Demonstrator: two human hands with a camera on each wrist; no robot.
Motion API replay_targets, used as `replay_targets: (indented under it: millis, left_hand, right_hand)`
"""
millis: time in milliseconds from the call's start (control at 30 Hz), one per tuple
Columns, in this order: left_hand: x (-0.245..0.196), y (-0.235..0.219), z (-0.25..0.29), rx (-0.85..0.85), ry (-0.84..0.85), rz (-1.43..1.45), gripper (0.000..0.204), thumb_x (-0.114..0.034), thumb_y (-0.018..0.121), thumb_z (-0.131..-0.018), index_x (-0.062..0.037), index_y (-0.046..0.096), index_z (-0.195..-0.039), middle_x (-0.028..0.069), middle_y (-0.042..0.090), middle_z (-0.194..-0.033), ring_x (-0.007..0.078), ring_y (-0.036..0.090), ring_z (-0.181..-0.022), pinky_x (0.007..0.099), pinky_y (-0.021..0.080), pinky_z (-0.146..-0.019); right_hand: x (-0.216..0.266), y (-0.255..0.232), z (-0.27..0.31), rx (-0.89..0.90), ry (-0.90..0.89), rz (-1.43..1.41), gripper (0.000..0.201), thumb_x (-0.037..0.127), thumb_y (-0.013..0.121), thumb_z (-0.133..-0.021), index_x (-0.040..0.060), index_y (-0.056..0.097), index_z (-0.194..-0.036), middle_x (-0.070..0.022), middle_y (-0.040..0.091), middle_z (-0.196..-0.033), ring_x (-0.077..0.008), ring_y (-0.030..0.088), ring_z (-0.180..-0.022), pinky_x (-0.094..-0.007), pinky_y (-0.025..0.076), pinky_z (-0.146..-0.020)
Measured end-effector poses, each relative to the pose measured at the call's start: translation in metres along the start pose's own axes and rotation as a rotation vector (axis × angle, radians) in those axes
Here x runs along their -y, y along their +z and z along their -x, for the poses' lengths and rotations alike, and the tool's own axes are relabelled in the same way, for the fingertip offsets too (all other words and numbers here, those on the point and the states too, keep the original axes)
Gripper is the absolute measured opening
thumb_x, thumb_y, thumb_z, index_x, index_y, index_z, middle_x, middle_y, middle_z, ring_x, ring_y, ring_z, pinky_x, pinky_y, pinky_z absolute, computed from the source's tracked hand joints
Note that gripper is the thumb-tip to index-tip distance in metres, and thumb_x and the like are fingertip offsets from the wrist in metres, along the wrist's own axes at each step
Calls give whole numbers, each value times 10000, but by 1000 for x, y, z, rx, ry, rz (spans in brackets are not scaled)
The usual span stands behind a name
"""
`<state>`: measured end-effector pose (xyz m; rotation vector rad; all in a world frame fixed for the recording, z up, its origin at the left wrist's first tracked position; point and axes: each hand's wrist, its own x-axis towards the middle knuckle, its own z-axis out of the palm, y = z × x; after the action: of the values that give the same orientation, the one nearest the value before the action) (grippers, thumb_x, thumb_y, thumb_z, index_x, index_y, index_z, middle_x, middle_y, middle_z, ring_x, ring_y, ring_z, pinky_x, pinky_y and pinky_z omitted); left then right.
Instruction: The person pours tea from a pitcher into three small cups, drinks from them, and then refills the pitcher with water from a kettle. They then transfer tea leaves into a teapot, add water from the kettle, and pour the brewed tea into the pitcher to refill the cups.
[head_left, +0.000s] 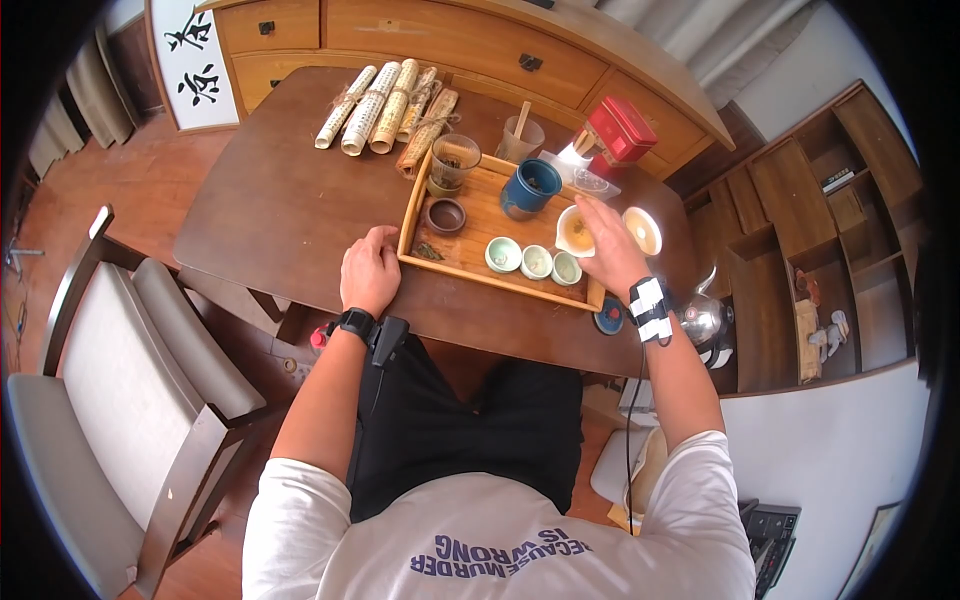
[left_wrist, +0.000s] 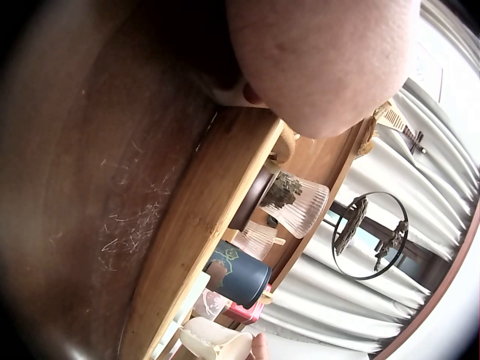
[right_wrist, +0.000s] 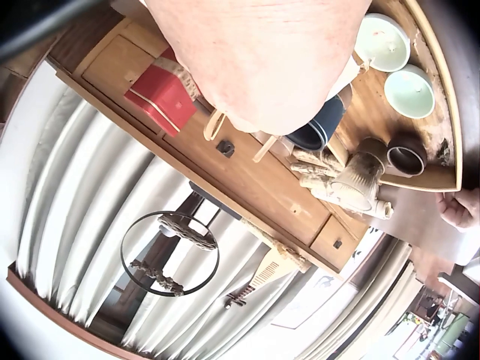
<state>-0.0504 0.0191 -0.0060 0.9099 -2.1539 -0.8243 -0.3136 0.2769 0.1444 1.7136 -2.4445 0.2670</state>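
My right hand [head_left: 612, 245] grips a white pitcher [head_left: 573, 232] with amber tea in it, over the right part of a wooden tray [head_left: 480, 278]. In the left wrist view the pitcher [left_wrist: 214, 337] shows with fingertips at its rim. Just in front of it stand three pale green cups, the left one [head_left: 503, 256] among them. My left hand [head_left: 370, 270] rests on the table by the tray's left edge, fingers loosely bent, holding nothing. Also on the tray are a dark brown cup [head_left: 446, 217], a blue canister [head_left: 530, 190], a ribbed glass [head_left: 456, 160] and some tea leaves [head_left: 430, 252].
A white bowl [head_left: 642, 232] with pale liquid stands right of the tray, near a steel kettle [head_left: 705, 315]. Behind the tray are a red box [head_left: 620, 130], a glass with a wooden tool [head_left: 520, 140] and rolled scrolls [head_left: 370, 108]. A blue lid [head_left: 608, 318] lies by the front-right corner.
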Motion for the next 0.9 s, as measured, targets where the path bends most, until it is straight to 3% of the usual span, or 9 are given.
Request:
replay_targets:
  millis: [300,600,900]
  left_hand:
    - [-1,-1,1,-16,22,-22,251,-72,609,-945,-83,692,-1181,157,729,-923,370,689,-945,476,538,-858]
    - [-2,-2,1,-24,22,-4,248,-67,605,-941,-87,696,-1171,165,725,-919,370,688,-929,479,538,-849]
    - [-7,-6,1,-21,21,18,240,-73,607,-947,-91,695,-1169,172,728,-924,382,690,-927,486,539,-845]
  right_hand:
    - [1,-4,-2,-30,11,-43,880,-6,816,-701,-19,471,-1510,-219,537,-1491,-397,526,-1369,-434,458,-1152]
    - [30,-5,-17,-73,67,-164,874,124,827,-720,-51,470,-1499,-260,534,-1473,-417,535,-1363,-429,444,-1165]
    - [51,6,-24,-36,12,55,886,19,830,-687,-42,476,-1497,-216,559,-1412,-370,563,-1272,-425,474,-1120]
